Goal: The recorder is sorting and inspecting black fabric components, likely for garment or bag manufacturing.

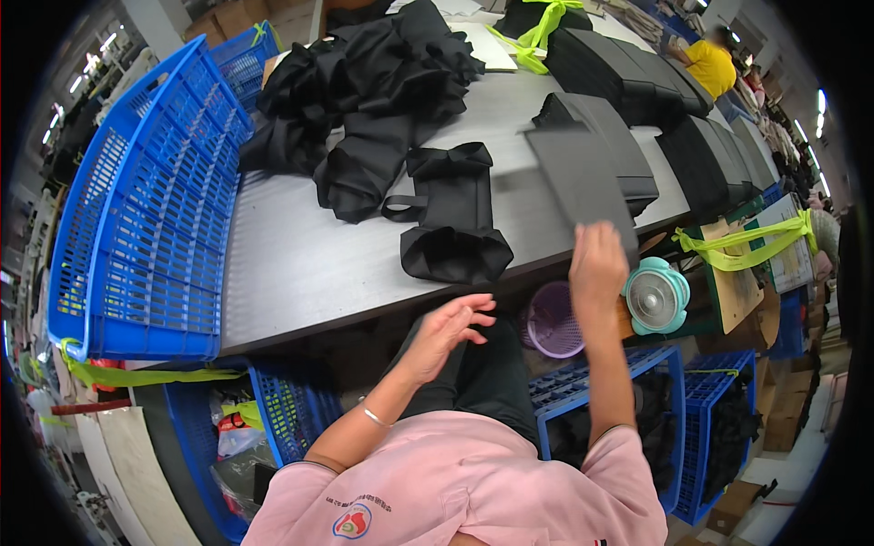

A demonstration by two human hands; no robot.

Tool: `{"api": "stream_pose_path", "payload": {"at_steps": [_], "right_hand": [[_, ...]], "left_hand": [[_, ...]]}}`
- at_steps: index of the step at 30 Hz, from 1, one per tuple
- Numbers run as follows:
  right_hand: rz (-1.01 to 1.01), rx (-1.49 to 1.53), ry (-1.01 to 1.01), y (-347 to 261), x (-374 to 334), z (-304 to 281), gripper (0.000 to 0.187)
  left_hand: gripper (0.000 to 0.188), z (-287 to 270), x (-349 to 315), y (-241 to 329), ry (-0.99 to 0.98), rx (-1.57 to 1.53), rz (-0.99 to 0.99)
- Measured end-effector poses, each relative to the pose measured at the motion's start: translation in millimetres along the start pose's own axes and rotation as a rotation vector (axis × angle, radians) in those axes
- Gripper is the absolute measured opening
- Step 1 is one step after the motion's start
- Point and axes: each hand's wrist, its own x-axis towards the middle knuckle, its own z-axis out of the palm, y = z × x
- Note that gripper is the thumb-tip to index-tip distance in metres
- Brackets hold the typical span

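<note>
My right hand (599, 266) is closed on the near end of a flat dark grey panel (578, 173), smeared by motion, which slants over a small stack of similar folded panels (624, 150). In front of the table's edge hovers my left hand (446, 335), its fingers apart and nothing in it. On the tabletop just beyond it lies a black fabric piece (455, 205), wide at both ends, with a strap loop on its left side. A heap of crumpled black fabric pieces (382, 91) spreads across the far left of the table (282, 273).
A large blue crate (159, 218) stands at the table's left end. More stacked dark panels (628, 73) fill the far right. Below the edge are a purple basket (554, 320), a teal fan (656, 296) and blue crates (610, 382). A person in yellow (710, 70) works beyond.
</note>
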Motion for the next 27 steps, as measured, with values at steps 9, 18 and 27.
{"api": "stream_pose_path", "payload": {"at_steps": [9, 18, 27], "right_hand": [[0.448, 0.814, -0.545, -66, -137, -86, 0.022], [0.582, 1.101, -0.611, -65, -173, -134, 0.014], [0.576, 0.981, -0.346, -64, -170, -112, 0.043]], "left_hand": [[0.089, 27, 17, -100, -0.253, -0.393, -0.459], [0.049, 61, 9, -58, -0.243, -0.630, -0.450], [0.035, 57, -8, -27, -0.144, -0.252, -0.239]]}}
